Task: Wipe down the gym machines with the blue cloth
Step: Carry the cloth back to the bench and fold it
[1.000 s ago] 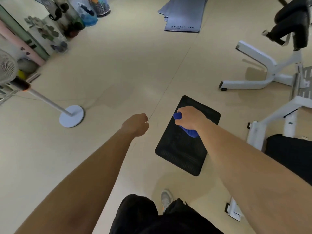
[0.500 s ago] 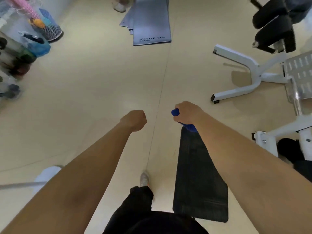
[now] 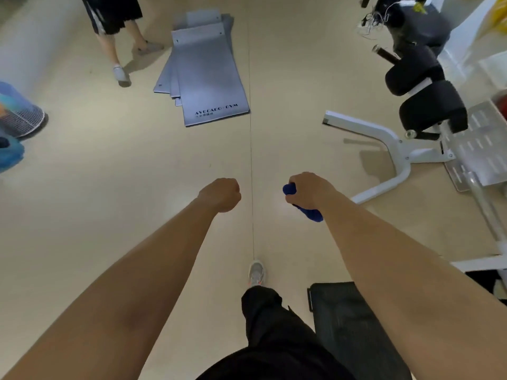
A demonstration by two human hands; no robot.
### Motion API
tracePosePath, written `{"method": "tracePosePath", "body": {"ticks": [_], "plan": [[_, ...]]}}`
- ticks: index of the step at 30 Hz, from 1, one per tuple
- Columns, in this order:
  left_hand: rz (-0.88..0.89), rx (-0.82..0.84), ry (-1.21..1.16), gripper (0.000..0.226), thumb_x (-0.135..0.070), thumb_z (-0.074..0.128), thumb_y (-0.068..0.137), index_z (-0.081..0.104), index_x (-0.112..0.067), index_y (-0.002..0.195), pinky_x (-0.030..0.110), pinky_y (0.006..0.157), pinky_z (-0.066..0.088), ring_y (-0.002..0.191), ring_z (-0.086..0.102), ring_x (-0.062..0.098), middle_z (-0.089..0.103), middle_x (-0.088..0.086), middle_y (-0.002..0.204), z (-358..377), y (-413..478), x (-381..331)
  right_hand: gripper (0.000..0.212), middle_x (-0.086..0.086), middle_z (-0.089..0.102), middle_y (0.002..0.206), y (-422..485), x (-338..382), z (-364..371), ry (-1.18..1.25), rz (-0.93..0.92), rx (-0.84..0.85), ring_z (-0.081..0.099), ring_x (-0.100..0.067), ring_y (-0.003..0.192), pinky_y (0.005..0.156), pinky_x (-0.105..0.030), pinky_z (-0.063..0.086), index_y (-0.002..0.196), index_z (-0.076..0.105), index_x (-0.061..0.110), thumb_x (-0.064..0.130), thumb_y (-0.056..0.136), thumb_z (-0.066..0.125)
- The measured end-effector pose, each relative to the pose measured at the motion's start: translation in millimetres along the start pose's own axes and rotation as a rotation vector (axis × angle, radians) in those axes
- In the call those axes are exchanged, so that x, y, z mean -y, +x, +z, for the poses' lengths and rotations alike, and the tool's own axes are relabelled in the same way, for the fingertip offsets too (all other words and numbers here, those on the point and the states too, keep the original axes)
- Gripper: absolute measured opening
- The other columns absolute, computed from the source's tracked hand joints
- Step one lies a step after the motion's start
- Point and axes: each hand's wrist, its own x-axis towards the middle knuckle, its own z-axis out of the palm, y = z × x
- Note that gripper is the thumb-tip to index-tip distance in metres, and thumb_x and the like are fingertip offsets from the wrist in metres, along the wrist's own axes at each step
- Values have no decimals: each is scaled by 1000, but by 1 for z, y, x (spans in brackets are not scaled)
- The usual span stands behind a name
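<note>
My right hand point(image 3: 308, 189) grips the bunched blue cloth point(image 3: 308, 213); its ends stick out on both sides of my fist. Held out beside it, my left hand point(image 3: 222, 193) is curled into a fist with nothing in it. Both hands hang over bare floor. A white-framed gym machine point(image 3: 395, 149) with black roller pads point(image 3: 432, 109) stands to the right, well beyond my right hand. A black pad point(image 3: 348, 322) lies low at the right, partly behind my right forearm.
A stack of grey exercise mats point(image 3: 204, 75) lies on the floor ahead. Another person's legs point(image 3: 115, 37) stand at the top left. Mesh baskets point(image 3: 20, 113) sit at the left edge. My own foot point(image 3: 256, 272) is on the floor between my arms.
I have walked forward: the black pad slid from under my hands to the lower right, and the mats and machine came closer. A person came into view. Both hands kept their hold.
</note>
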Motion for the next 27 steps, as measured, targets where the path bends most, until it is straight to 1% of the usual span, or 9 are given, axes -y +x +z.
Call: {"method": "tracePosePath", "body": {"ticks": [5, 8, 10, 12, 15, 18, 21, 24, 27], "plan": [[48, -30, -29, 36, -34, 43, 100, 54, -16, 130, 32, 84, 40, 115, 53, 24, 57, 4, 129, -86, 130, 3, 17, -1, 57, 106, 126, 6, -90, -2, 13, -14, 56, -24, 93, 79, -35, 47, 100, 52, 20, 30, 89, 59], [51, -20, -73, 37, -34, 43, 100, 53, -17, 131, 33, 86, 42, 115, 53, 23, 57, 5, 130, -134, 202, 1, 17, -3, 58, 105, 192, 9, -143, 11, 37, -33, 57, -25, 93, 78, -35, 47, 98, 52, 18, 30, 88, 59], [72, 4, -56, 39, -35, 43, 101, 51, -17, 134, 35, 90, 44, 117, 53, 23, 56, 5, 133, -154, 237, 0, 18, -3, 59, 104, 224, 8, -165, 15, 50, -29, 58, -25, 93, 77, -34, 47, 98, 54, 16, 31, 88, 59], [95, 20, -30, 40, -35, 43, 101, 50, -16, 135, 34, 90, 43, 117, 52, 24, 55, 6, 133, -182, 294, 2, 19, -3, 59, 103, 275, 4, -194, 29, 76, -44, 59, -26, 93, 76, -34, 47, 99, 56, 16, 30, 87, 59], [135, 20, 15, 39, -34, 43, 102, 51, -15, 135, 34, 88, 43, 116, 53, 24, 55, 7, 132, -222, 382, 2, 16, -3, 60, 102, 349, -6, -233, 32, 115, -70, 60, -25, 91, 78, -35, 50, 97, 56, 16, 28, 87, 58], [195, 6, 38, 38, -34, 44, 101, 54, -14, 132, 34, 89, 45, 115, 54, 24, 58, 6, 130, -260, 475, -1, 18, -3, 62, 102, 421, -19, -273, 32, 174, -92, 62, -26, 91, 83, -39, 54, 101, 57, 16, 28, 88, 57], [256, 53, 99, 40, -34, 43, 101, 55, -12, 132, 36, 93, 47, 114, 56, 25, 59, 8, 130, -302, 561, -8, 19, -4, 61, 103, 483, -28, -318, 67, 252, -87, 62, -27, 93, 86, -40, 55, 103, 57, 15, 28, 89, 57], [285, 64, 138, 39, -36, 41, 100, 55, -15, 130, 38, 90, 48, 110, 56, 24, 58, 6, 127, -345, 638, -24, 13, -2, 62, 95, 543, -39, -364, 145, 280, -137, 63, -26, 91, 80, -37, 53, 93, 56, 16, 26, 87, 58], [308, 72, 140, 34, -31, 42, 99, 57, -12, 122, 37, 86, 47, 103, 56, 24, 61, 6, 119, -384, 706, -51, 13, 0, 62, 89, 598, -56, -405, 192, 300, -183, 63, -25, 86, 74, -34, 51, 91, 59, 16, 26, 84, 57]]}}
